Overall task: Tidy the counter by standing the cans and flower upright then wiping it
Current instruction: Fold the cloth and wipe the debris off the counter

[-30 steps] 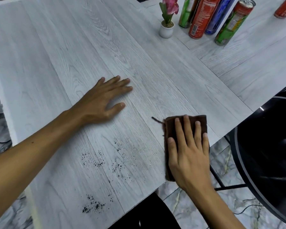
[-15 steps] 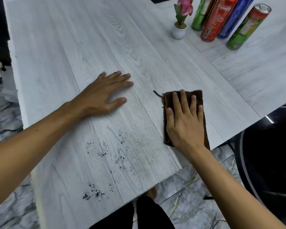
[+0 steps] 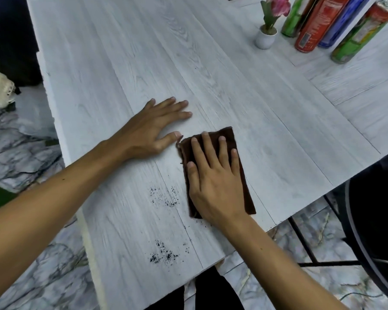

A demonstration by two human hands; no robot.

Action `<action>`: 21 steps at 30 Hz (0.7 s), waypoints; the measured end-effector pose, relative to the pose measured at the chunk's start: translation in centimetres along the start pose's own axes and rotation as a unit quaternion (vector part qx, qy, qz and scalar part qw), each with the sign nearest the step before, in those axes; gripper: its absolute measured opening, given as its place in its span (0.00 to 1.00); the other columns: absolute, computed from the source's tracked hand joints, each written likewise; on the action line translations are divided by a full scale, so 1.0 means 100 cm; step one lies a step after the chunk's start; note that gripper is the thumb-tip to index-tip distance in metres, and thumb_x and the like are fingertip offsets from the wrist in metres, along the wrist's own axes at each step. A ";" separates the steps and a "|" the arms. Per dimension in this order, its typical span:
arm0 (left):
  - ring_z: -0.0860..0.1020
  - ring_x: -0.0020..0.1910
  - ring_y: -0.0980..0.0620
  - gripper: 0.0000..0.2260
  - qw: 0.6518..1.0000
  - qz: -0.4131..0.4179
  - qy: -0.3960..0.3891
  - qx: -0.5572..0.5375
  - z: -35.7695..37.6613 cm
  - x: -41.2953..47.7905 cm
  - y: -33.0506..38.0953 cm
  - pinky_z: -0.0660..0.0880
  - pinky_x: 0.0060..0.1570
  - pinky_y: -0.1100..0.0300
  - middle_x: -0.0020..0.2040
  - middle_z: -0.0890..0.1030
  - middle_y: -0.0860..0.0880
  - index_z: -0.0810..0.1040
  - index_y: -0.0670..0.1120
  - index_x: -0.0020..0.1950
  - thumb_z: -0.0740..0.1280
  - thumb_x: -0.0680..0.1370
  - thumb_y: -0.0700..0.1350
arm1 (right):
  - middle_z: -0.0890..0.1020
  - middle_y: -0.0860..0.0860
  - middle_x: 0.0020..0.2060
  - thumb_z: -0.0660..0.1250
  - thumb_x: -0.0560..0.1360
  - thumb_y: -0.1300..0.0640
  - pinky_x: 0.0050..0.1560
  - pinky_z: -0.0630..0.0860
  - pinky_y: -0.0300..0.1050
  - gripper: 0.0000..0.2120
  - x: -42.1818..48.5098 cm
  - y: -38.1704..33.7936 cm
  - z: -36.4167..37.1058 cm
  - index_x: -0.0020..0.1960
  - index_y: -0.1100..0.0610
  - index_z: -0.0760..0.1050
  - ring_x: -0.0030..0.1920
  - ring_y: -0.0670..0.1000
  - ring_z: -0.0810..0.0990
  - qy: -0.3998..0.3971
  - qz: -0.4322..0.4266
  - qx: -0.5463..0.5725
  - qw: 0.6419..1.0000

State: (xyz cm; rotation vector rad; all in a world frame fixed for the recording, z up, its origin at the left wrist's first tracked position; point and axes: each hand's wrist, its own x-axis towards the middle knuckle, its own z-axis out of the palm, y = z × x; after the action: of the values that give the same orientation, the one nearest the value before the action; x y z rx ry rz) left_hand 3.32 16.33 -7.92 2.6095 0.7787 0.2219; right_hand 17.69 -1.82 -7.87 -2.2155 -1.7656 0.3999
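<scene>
Your right hand [image 3: 213, 177] slid the folded dark-brown cloth [image 3: 220, 171] leftward; it's now touching your left thumb, pinned under flat, spread fingers near the white wood-grain counter's [image 3: 278, 142] near edge. Left hand [image 3: 152, 130] rests open, palm down, holding nothing.

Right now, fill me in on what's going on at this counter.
A person is wiping the counter. The right hand presses flat on a brown cloth; the left hand rests flat on the bare surface beside it. Dark crumbs lie near the front edge, unwiped. At the far end the flower pot and four cans stand upright.
</scene>
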 end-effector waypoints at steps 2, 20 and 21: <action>0.49 0.83 0.56 0.23 1.000 0.003 -0.003 -0.004 -0.001 -0.004 -0.001 0.46 0.80 0.42 0.83 0.56 0.57 0.63 0.56 0.81 0.61 0.85 0.51 | 0.49 0.47 0.83 0.46 0.85 0.45 0.80 0.41 0.57 0.27 -0.009 -0.011 0.007 0.83 0.48 0.52 0.82 0.55 0.41 -0.002 -0.018 0.002 1.000; 0.48 0.83 0.54 0.26 1.000 0.005 -0.015 0.007 -0.001 -0.034 0.007 0.45 0.81 0.42 0.84 0.55 0.56 0.61 0.56 0.82 0.57 0.83 0.56 | 0.52 0.44 0.82 0.51 0.84 0.46 0.79 0.49 0.57 0.27 -0.114 0.007 0.012 0.82 0.46 0.55 0.82 0.51 0.45 0.025 0.026 -0.022 0.999; 0.48 0.83 0.53 0.26 1.000 0.004 -0.015 0.009 -0.001 -0.035 0.007 0.46 0.81 0.42 0.84 0.55 0.56 0.61 0.55 0.82 0.57 0.83 0.56 | 0.51 0.44 0.82 0.50 0.84 0.46 0.79 0.48 0.56 0.27 -0.115 0.011 0.009 0.82 0.46 0.54 0.82 0.50 0.44 0.026 0.043 -0.023 0.998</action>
State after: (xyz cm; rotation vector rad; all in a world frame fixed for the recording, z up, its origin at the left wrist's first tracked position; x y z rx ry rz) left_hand 0.78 13.88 -7.63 2.6269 0.7627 0.1778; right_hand 15.91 -13.26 -8.63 -2.3180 -1.6737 0.3201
